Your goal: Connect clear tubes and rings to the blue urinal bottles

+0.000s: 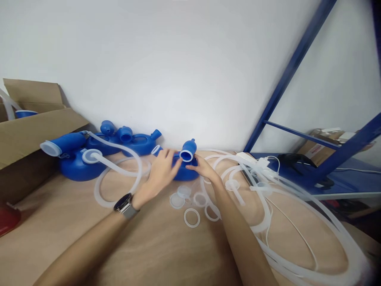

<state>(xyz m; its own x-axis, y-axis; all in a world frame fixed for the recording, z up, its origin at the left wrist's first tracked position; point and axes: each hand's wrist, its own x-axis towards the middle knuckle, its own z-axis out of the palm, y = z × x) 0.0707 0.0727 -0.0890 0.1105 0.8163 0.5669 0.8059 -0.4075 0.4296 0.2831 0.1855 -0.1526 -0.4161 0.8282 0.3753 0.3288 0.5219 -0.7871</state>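
A blue plastic bottle (185,174) lies on the table between my two hands. Its short neck (156,149), edged in white, points to the left. Above the bottle sits a blue funnel-shaped piece (190,147), its white-ringed mouth facing me. My left hand (160,169), with a watch at the wrist, holds the bottle's left side, thumb apart from the fingers. From the right, my right hand (204,167) grips the bottle just beside the funnel piece; its fingertips are partly hidden. Loose translucent caps (177,200) and a white ring (191,218) lie nearer to me.
More blue bottles (81,165) stand at the left, some with clear hoses (138,159). An open cardboard box (44,119) is beyond them. Coiled tubing (297,194) and a power strip (246,158) lie at the right, beside a blue metal frame (285,75). A wall stands behind.
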